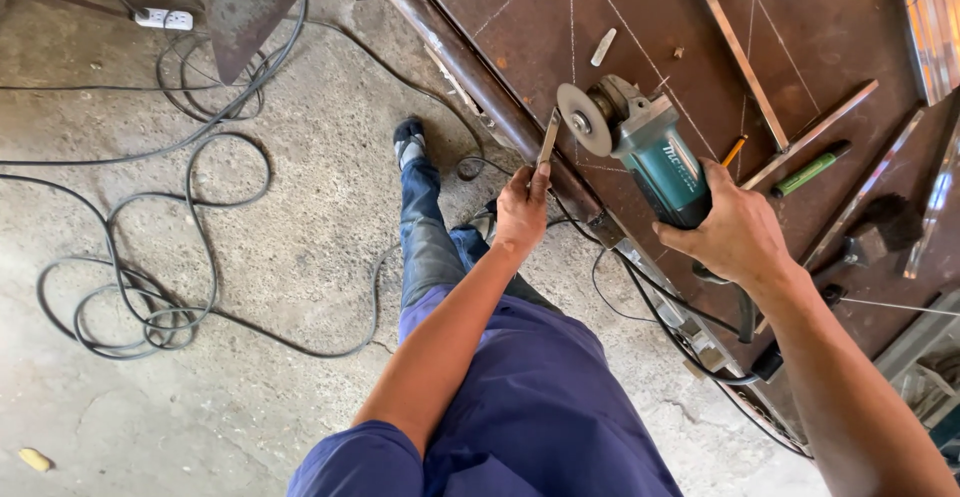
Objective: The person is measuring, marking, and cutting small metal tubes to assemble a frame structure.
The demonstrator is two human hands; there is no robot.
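Black cables (150, 257) lie in loose loops across the grey concrete floor (290, 257), running up toward a white power strip (164, 19) near the top left corner. A small yellowish scrap (33, 459) sits on the floor at the lower left. On the rusty brown steel sheet (840, 27), marked with thin chalk lines, rest a green marker (810, 169), an orange pencil (734, 150), a short piece of white chalk (603, 46) and several flat metal strips (733, 47). A dark hammer-like tool (880, 229) lies near the sheet's right edge.
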